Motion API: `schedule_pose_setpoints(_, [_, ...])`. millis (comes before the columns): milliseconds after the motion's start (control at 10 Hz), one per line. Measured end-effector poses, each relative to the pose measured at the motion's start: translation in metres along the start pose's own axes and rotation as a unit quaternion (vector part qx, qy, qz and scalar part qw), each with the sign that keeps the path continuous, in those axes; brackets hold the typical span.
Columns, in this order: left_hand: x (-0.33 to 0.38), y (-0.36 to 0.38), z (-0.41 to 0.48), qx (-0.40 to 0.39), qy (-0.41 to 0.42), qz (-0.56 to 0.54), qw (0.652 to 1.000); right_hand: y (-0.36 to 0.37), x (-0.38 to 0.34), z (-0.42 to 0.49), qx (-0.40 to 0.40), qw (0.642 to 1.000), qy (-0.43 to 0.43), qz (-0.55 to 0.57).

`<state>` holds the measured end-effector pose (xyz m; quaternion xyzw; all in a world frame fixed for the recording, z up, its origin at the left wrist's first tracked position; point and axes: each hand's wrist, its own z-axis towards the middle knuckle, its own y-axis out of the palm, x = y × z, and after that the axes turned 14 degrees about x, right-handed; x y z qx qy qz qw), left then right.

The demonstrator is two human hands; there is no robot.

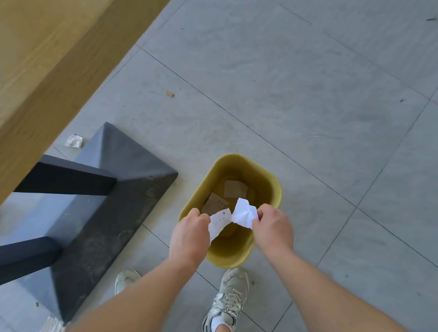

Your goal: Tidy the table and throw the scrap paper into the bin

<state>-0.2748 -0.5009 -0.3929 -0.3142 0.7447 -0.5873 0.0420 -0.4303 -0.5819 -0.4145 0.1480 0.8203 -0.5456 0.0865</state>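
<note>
While two bare forearms reach in from the bottom edge, a pair of worn white sneakers (229, 297) stands on the grey tiled floor (298, 93) beneath them. Just ahead, both hands meet over the open mouth of a mustard-yellow bin (233, 257). The left hand (189, 238) pinches one end of a white scrap paper (234, 216), and the right hand (273, 229) pinches the other, crumpled end, so the sheet stretches between them, twisted thin at its middle, above the bin's opening. Inside the bin lie a few brownish paper pieces (233, 189). To the left stands a dark pyramid-shaped base (108, 209) with two black bars running from it towards the left edge. A small crumpled white scrap (74, 141) lies on the floor behind that base. Farther left and above, the wooden worktop (38, 44) fills the upper left corner, blurred.
</note>
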Motion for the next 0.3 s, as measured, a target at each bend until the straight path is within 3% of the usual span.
schedule_pose_setpoints(300, [-0.0116,0.0085,0.0063,-0.002,0.019,0.012,1.000,0.0098,0.0075,0.0040,-0.008,1.000,-0.003,0.020])
